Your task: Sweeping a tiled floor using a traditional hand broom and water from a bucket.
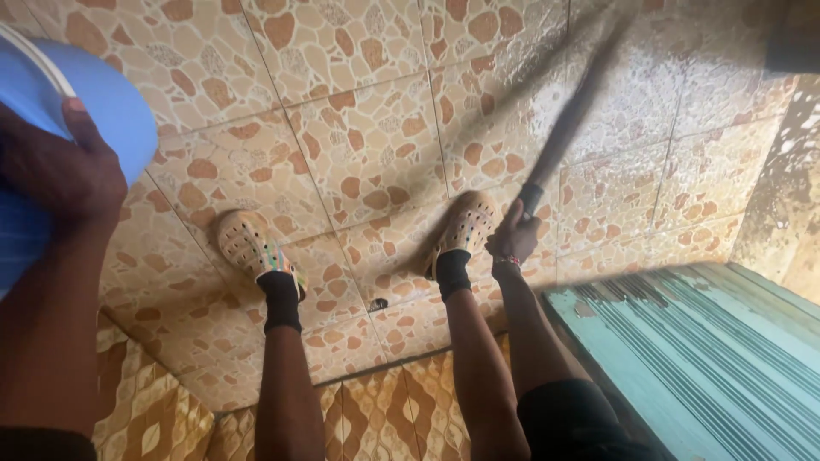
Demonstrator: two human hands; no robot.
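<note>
My left hand grips the rim of a blue plastic bucket raised at the upper left. Low at the centre right, my right hand is shut on the dark handle of a broom, whose motion-blurred bristles reach up and away over the tiled floor. The tiles near the broom's end look wet and foamy. My two feet stand on the tiles in beige perforated clogs and black socks; the right foot is just left of my right hand.
A turquoise ribbed metal door with flaking paint stands at the lower right. A wet, stained wall rises at the right edge. A step down to differently patterned brown tiles runs behind my heels.
</note>
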